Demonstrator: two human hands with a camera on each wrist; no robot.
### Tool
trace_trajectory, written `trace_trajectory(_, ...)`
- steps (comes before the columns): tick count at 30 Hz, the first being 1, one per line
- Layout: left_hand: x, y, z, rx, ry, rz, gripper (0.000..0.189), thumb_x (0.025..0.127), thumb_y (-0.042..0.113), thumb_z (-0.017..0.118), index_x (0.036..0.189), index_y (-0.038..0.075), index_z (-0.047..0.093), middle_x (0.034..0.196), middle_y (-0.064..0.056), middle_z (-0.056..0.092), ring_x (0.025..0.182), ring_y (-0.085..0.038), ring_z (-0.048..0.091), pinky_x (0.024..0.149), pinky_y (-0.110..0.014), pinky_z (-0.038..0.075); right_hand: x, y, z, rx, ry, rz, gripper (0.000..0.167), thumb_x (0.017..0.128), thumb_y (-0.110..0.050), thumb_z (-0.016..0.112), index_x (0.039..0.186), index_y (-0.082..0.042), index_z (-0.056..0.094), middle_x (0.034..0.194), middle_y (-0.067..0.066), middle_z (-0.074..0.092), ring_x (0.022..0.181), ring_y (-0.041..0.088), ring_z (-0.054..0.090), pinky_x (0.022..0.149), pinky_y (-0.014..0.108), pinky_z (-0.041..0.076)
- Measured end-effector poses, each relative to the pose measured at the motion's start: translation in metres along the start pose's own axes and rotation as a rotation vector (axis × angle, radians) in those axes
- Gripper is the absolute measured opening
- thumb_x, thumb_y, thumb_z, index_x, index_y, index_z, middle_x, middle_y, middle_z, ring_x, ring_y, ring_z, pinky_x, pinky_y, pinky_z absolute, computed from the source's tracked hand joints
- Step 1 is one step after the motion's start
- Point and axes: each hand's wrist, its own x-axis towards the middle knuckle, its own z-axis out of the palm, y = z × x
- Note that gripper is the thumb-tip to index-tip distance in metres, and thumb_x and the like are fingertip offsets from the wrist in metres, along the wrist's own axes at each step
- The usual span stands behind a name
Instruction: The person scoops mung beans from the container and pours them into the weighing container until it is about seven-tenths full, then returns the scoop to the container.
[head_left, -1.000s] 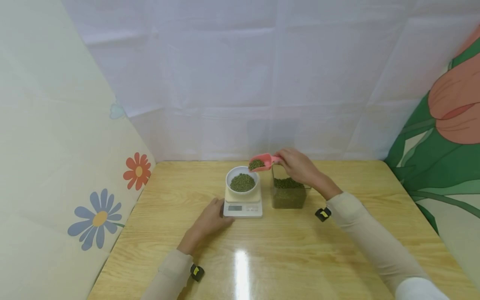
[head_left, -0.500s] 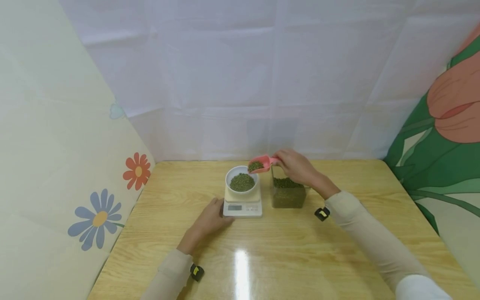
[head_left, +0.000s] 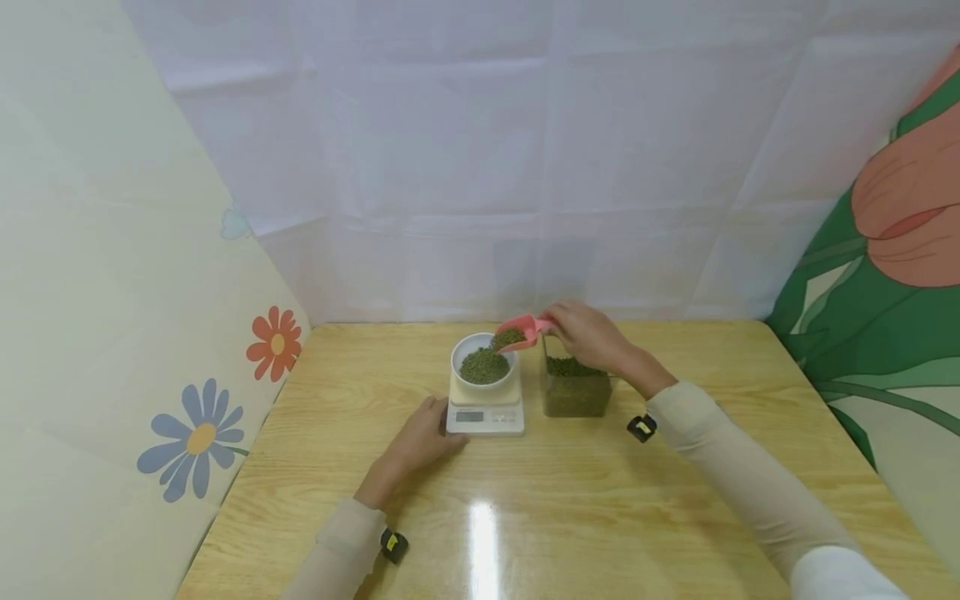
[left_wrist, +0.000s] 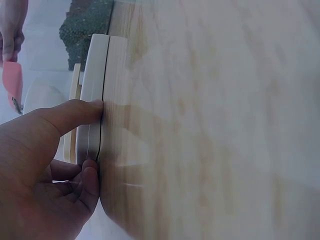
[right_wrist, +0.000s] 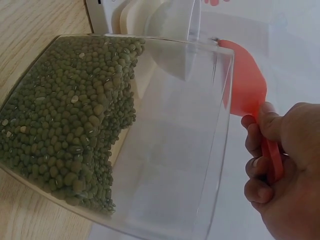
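Note:
My right hand (head_left: 588,333) grips the handle of a pink scoop (head_left: 527,327) loaded with green mung beans. The scoop's lip tilts down over the right rim of a white bowl (head_left: 459,375), which has a mound of beans in it. Under the bowl is a white kitchen scale (head_left: 513,421) with a small display. My left hand (head_left: 422,437) holds the scale's front left corner; in the left wrist view its thumb (left_wrist: 80,114) lies along the front edge, fingers curled at the side. The right wrist view shows the scoop (right_wrist: 245,82) beyond the clear container.
A clear square container (head_left: 577,400) partly full of mung beans (right_wrist: 65,120) stands right of the scale, beneath my right hand. The wooden table (head_left: 600,517) meets a white cloth backdrop (head_left: 420,250) at its back edge. Flower-printed panels (head_left: 198,437) flank both sides.
The scoop has moved slightly left and down over the bowl, and its lip tips lower, with beans at its edge. The left hand, scale and container stay put.

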Motion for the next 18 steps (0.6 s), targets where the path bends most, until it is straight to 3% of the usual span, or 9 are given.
trace_trajectory(18,-0.0009,0.0009,-0.0012,-0.014,-0.004,0.008,0.074,0.089,0.032,0.086,0.152,0.006,0.056,0.124,-0.01,0.061,0.111,-0.024,0.06,0.11,-0.051,0.054,0.0022,-0.005,0.0027,-0.056,0.011,-0.039,0.029,0.106,-0.02,0.065,0.123,0.002,0.071,0.116,0.017,0.074,0.109,0.035,0.069,0.1,0.051,0.059)
